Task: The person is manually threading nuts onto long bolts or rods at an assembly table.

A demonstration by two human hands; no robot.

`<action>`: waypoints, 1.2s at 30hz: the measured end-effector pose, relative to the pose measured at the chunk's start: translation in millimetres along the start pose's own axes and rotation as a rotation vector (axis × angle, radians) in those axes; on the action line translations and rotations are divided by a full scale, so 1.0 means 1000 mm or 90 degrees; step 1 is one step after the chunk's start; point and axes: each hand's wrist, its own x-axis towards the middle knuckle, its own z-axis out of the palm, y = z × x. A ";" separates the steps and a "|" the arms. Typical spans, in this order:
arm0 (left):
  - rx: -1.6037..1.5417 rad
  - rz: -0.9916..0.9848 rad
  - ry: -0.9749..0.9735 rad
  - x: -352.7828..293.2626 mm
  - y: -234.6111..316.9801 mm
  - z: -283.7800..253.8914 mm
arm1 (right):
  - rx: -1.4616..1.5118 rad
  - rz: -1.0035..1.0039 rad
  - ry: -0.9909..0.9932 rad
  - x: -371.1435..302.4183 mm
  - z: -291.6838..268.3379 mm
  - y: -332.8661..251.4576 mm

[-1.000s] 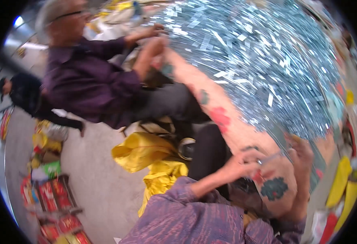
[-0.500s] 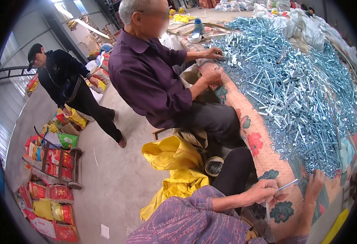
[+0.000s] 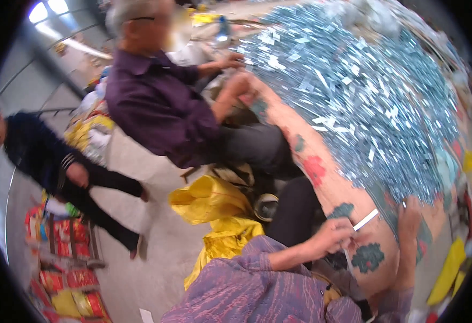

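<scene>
My left hand (image 3: 333, 236) is closed around one end of a long metal bolt (image 3: 366, 219), whose other end sticks out to the right over the flowered padded cloth (image 3: 343, 185). Motion blur smears the bolt. My right hand (image 3: 409, 214) is at the near edge of a big pile of silvery-blue bolts and small metal parts (image 3: 349, 91), its fingers bent together. A small bright bit shows at those fingertips, too blurred to name.
Beside me on the left sits a person in a purple shirt (image 3: 155, 107), hands at the pile. A yellow woven sack (image 3: 209, 199) and a round tin (image 3: 266, 206) lie below. Another person in dark clothes (image 3: 42, 156) stands near stacked red bags (image 3: 69, 237).
The whole view has swung and blurred, shifting the pile and both my hands up and left in the picture. The person in dark clothes has stepped closer. My left hand still grips the bolt.
</scene>
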 end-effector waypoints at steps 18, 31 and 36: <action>0.010 -0.049 -0.007 0.038 -0.004 0.004 | 0.250 0.129 -0.059 0.010 -0.017 0.012; 0.125 -0.023 0.001 0.043 -0.007 0.005 | 0.582 0.162 0.032 -0.001 -0.029 -0.005; 0.172 -0.021 -0.033 0.044 -0.010 0.009 | 0.829 0.197 -0.159 -0.023 -0.050 -0.050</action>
